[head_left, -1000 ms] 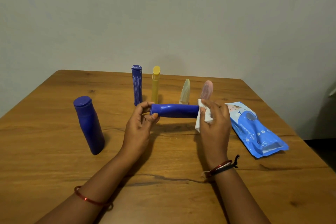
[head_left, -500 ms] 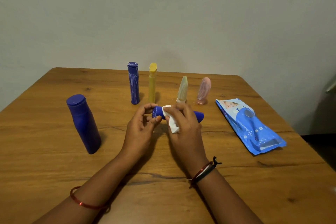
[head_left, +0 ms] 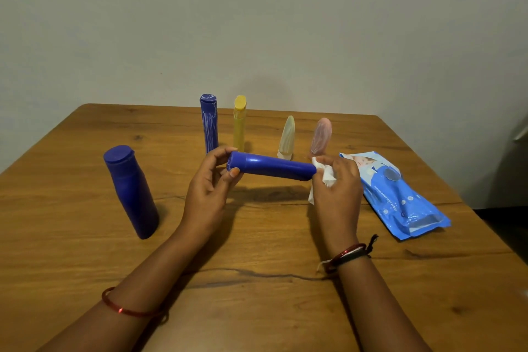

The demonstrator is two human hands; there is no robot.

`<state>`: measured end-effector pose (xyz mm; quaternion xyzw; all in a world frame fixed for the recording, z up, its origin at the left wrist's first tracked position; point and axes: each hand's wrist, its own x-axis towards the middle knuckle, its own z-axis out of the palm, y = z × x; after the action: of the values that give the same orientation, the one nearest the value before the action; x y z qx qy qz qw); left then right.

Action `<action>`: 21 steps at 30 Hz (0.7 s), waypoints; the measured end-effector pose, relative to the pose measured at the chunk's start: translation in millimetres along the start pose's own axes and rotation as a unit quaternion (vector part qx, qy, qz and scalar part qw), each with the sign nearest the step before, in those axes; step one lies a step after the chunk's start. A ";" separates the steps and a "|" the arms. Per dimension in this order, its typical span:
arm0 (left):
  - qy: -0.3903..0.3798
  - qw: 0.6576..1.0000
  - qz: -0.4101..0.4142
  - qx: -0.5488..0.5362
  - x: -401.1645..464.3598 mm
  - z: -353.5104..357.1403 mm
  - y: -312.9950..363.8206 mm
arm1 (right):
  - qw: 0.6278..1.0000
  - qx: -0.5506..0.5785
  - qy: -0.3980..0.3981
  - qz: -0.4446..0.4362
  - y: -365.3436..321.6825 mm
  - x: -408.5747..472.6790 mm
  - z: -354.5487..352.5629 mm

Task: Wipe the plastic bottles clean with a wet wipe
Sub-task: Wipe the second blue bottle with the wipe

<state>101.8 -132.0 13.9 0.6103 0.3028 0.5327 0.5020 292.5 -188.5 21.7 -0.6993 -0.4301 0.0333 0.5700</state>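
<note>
Between both hands, blue bottle (head_left: 271,169), left hand (head_left: 208,191) gripping, right hand (head_left: 337,188) wiping

You have one view only, from a wide-angle camera on the person's head, looking forward and down across the wooden desk (head_left: 85,237) toward the plain wall (head_left: 257,23) behind it. It sits close: both forearms enter from the bottom edge, and the left hand (head_left: 208,188) and right hand (head_left: 338,188) fall near mid-frame. The desk's far edge and both far corners show.
</note>
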 end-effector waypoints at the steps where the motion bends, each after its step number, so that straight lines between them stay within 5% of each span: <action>1: 0.004 1.000 -0.001 -0.009 0.2 -1.1 0.6 | 1.000 0.005 0.000 -0.011 -1.0 -1.4 1.3; 10: 0.029 0.986 -0.073 -0.148 -2.6 0.4 1.7 | 0.958 0.220 -0.029 0.182 -2.4 -2.4 3.3; 21: 0.024 0.981 -0.128 -0.146 3.0 -5.3 -2.9 | 0.960 0.195 -0.030 0.200 1.4 0.9 1.7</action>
<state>98.0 -126.9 11.9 0.4737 0.3090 0.5174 0.6422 292.9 -186.6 20.5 -0.6449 -0.2832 0.2513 0.6639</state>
